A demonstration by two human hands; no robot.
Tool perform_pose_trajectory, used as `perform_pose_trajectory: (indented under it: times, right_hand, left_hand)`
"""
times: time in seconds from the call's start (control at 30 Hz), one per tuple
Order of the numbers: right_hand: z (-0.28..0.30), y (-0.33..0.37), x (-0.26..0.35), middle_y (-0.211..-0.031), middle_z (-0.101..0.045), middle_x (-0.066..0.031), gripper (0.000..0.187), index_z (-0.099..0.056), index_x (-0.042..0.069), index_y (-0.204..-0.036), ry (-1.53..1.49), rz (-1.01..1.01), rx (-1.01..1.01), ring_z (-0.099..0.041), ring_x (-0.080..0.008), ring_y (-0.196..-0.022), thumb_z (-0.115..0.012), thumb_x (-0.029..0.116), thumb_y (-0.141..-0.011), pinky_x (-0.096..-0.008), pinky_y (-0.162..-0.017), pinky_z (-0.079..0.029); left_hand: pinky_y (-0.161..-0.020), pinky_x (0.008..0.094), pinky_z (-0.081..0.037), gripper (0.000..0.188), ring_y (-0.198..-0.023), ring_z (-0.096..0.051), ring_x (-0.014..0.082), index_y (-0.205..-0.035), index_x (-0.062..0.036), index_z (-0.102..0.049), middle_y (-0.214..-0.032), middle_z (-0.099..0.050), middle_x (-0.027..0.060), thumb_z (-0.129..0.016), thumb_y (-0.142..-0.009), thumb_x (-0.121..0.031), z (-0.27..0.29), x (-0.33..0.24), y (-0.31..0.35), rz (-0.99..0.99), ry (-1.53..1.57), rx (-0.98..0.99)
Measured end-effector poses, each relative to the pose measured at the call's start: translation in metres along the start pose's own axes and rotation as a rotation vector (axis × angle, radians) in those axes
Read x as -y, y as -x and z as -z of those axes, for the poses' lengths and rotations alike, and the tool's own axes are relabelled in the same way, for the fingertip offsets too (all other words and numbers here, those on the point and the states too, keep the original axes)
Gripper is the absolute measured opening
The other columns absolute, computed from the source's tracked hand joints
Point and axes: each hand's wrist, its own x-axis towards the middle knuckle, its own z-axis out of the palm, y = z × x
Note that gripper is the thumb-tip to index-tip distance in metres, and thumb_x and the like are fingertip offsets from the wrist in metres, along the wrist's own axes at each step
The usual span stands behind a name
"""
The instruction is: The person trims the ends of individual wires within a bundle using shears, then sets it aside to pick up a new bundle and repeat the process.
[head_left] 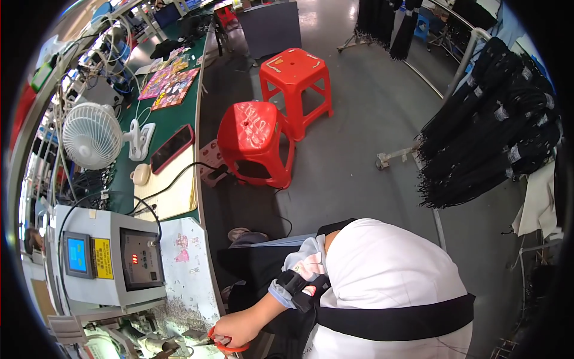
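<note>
My right hand (pixel 236 330) is at the lower middle, by the front edge of the machine table (pixel 190 257). Its fingers are closed around red-handled scissors (pixel 234 347); the loops show below the hand, and the blades are hard to make out. A rolled grey-blue sleeve with black bands covers that forearm. Just left of the hand are the metal parts (pixel 158 344) of a lit machine. Above them stands a grey control box (pixel 113 257) with a blue screen and a red digit display. My left hand is outside the picture.
Beyond the box, a green table (pixel 164 128) carries a yellowish pad (pixel 176 194), a phone (pixel 172 148), a white clip fan (pixel 92 136) and cables. Two red stools (pixel 248 127) stand beside it. Racks with bundled black cords (pixel 496 119) stand to the right.
</note>
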Motion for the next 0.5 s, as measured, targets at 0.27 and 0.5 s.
perform_pose_trajectory:
  times: [0.27,0.5]
  right_hand:
    - [0.011,0.001,0.000,-0.068,-0.056,-0.0078,0.017,-0.053,0.011,-0.080,0.512,0.506,-0.051,-0.057,-0.0273,-0.065,-0.062,0.017,-0.067,-0.0374,-0.052,-0.044]
    - [0.011,-0.004,0.007,-0.077,-0.060,-0.0046,0.014,-0.057,0.012,-0.087,0.576,0.473,0.029,-0.059,-0.0232,-0.065,-0.059,0.020,-0.076,-0.0314,-0.051,-0.046]
  left_hand:
    - [-0.048,0.0168,-0.038,0.017,-0.060,-0.050,0.0075,-0.088,-0.0018,-0.054,-0.077,-0.055,0.0046,-0.062,-0.073,-0.004,-0.001,-0.014,-0.005,0.407,0.402,0.028]
    - [-0.068,0.0217,-0.043,0.018,-0.074,-0.053,0.0098,-0.087,0.0014,-0.057,-0.082,-0.058,0.0046,-0.062,-0.070,0.003,0.004,-0.003,-0.001,0.303,0.398,0.034]
